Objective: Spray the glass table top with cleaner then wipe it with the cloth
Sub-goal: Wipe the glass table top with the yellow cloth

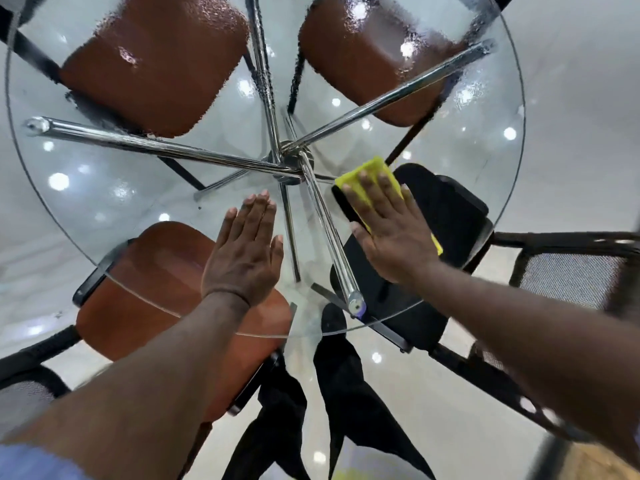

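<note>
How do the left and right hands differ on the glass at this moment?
The left hand lies on the bare glass table top; the right hand presses the yellow cloth onto it. The left hand is above a brown chair seat, the right hand above a black chair seat. Both are flat, palm down, fingers straight.

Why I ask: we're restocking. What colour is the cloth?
Yellow cloth, best seen in the head view.

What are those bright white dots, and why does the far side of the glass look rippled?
Head view: the dots look like lamps mirrored in the glass table top and shiny floor; wet film ripples the far brown chairs; the wide lens bends the edges.
</note>
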{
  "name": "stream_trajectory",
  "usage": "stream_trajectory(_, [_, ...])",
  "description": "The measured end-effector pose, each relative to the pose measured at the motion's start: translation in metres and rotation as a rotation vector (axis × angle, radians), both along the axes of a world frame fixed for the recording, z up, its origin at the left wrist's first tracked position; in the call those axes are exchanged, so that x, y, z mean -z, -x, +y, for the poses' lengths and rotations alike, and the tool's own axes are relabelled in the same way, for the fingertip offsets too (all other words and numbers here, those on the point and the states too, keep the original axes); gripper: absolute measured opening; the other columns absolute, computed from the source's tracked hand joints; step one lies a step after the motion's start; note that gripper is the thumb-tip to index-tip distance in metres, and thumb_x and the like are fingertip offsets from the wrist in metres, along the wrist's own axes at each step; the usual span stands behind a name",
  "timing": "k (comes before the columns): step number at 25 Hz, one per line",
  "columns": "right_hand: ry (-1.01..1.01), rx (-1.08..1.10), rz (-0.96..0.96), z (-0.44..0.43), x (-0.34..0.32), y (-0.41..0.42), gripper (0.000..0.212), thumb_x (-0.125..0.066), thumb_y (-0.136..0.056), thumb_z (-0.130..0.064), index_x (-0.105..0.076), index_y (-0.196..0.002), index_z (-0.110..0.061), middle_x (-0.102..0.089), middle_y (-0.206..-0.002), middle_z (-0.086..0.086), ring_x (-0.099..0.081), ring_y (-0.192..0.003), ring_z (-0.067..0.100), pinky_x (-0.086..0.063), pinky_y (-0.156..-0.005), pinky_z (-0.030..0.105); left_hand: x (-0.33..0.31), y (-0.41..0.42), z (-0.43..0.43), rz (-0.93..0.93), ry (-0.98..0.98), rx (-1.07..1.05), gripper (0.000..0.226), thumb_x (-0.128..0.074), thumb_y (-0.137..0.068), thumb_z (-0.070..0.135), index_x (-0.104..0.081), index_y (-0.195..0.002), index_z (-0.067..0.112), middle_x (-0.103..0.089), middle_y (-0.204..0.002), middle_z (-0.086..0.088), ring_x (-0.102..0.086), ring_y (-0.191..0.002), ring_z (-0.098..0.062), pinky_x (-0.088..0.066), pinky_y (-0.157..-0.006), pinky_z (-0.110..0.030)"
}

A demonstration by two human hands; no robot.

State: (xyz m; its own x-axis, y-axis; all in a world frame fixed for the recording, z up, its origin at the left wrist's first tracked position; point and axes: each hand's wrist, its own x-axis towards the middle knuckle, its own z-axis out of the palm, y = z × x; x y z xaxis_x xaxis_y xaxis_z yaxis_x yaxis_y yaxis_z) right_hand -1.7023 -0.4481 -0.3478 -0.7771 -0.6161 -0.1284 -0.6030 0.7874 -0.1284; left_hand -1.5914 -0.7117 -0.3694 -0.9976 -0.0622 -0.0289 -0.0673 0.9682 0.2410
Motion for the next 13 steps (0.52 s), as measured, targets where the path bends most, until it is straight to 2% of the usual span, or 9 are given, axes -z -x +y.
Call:
stream_trajectory(1, [-0.008, -0.137, 0.012, 0.007, 0.000, 0.018, 0.063, -0.034, -0.112, -0.050, -0.016, -0.171, -0.039, -0.006, -0.181, -0.006, 0.000, -0.168, 0.021, -0.009, -0.135, 0.050, 0.001, -0.001, 0.000, 0.016, 0.000, 0.006, 0.063, -0.028, -0.106, 0.037, -0.025, -0.163, 0.008, -0.019, -0.172, -0.009, -0.011, -0.160, -0.023, -0.006, -0.131, -0.043])
stream_trajectory(2, [-0.025, -0.169, 0.020, 0.013, 0.001, 0.036, 0.062, -0.034, -0.113, -0.050, -0.017, -0.171, -0.040, -0.008, -0.181, -0.007, -0.002, -0.168, 0.019, -0.011, -0.135, 0.049, 0.003, -0.001, -0.001, 0.029, 0.003, 0.013, 0.063, -0.028, -0.106, 0.037, -0.027, -0.162, 0.008, -0.021, -0.171, -0.010, -0.012, -0.160, -0.024, -0.007, -0.131, -0.044])
stream_trajectory(3, [-0.027, -0.071, 0.023, 0.019, 0.002, 0.051, 0.061, -0.033, -0.113, -0.050, -0.016, -0.171, -0.041, -0.008, -0.181, -0.006, -0.003, -0.168, 0.019, -0.013, -0.134, 0.049, 0.005, 0.000, -0.001, 0.036, 0.002, 0.016, 0.063, -0.029, -0.106, 0.036, -0.028, -0.162, 0.007, -0.022, -0.171, -0.011, -0.013, -0.160, -0.024, -0.008, -0.131, -0.044])
stream_trajectory(6, [0.038, 0.678, 0.025, 0.037, 0.006, 0.052, 0.063, -0.031, -0.112, -0.047, -0.013, -0.172, -0.037, -0.004, -0.182, -0.002, -0.005, -0.168, 0.022, -0.017, -0.132, 0.053, 0.009, 0.000, -0.001, 0.046, -0.015, 0.001, 0.061, -0.033, -0.106, 0.035, -0.032, -0.160, 0.007, -0.026, -0.170, -0.011, -0.018, -0.159, -0.026, -0.012, -0.130, -0.045])
stream_trajectory(7, [0.057, 0.868, 0.016, 0.037, 0.007, 0.034, 0.064, -0.031, -0.112, -0.047, -0.012, -0.172, -0.037, -0.003, -0.182, -0.002, -0.005, -0.168, 0.023, -0.016, -0.132, 0.055, 0.009, 0.001, -0.001, 0.053, -0.021, -0.003, 0.060, -0.036, -0.105, 0.034, -0.034, -0.159, 0.007, -0.028, -0.168, -0.012, -0.022, -0.158, -0.027, -0.014, -0.130, -0.046])
stream_trajectory(8, [0.056, 0.950, 0.015, 0.038, 0.005, 0.008, 0.065, -0.033, -0.111, -0.047, -0.013, -0.172, -0.037, -0.004, -0.182, -0.002, -0.007, -0.167, 0.024, -0.016, -0.132, 0.056, 0.006, 0.001, -0.001, 0.064, -0.015, 0.000, 0.059, -0.039, -0.104, 0.032, -0.038, -0.156, 0.006, -0.032, -0.166, -0.013, -0.027, -0.156, -0.030, -0.018, -0.128, -0.048])
stream_trajectory(10, [0.037, 0.808, 0.056, 0.037, 0.003, -0.046, 0.064, -0.039, -0.111, -0.047, -0.021, -0.171, -0.035, -0.014, -0.180, 0.001, -0.017, -0.165, 0.030, -0.017, -0.132, 0.059, -0.006, 0.005, 0.005, 0.068, 0.023, -0.010, 0.054, -0.045, -0.100, 0.027, -0.045, -0.148, 0.003, -0.042, -0.157, -0.018, -0.038, -0.147, -0.036, -0.026, -0.124, -0.049])
stream_trajectory(13, [0.001, 0.364, 0.074, 0.030, 0.001, -0.067, 0.060, -0.040, -0.110, -0.051, -0.033, -0.167, -0.036, -0.028, -0.175, 0.002, -0.027, -0.161, 0.033, -0.014, -0.133, 0.055, -0.026, 0.024, 0.028, 0.098, 0.071, 0.016, 0.045, -0.045, -0.100, 0.028, -0.052, -0.137, 0.004, -0.050, -0.144, -0.020, -0.046, -0.133, -0.040, -0.030, -0.119, -0.050])
